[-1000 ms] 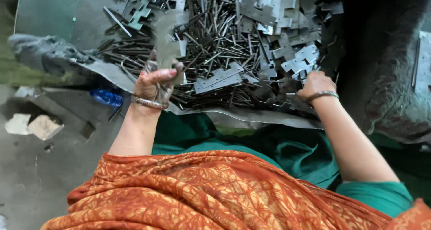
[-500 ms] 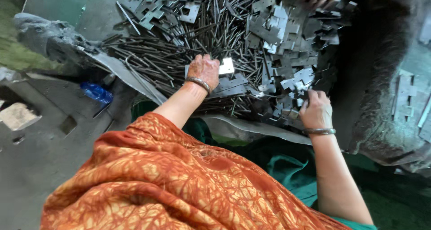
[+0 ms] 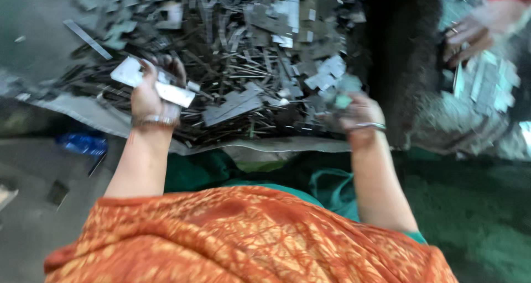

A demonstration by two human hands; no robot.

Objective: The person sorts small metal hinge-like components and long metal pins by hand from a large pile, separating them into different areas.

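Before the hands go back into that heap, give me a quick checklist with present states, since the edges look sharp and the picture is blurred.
1. Left hand has a firm hold on the flat grey metal plates: ok, fingers closed around them.
2. Right hand holds something: cannot tell, blurred; it rests at the pile's near edge.
3. Hands protected: not ok, both bare, only thin metal bangles at the wrists.
4. Heap of grey metal strips and rods stays on its grey sheet: ok.
5. Another person's hand is apart from the person's own: ok, far to the right.
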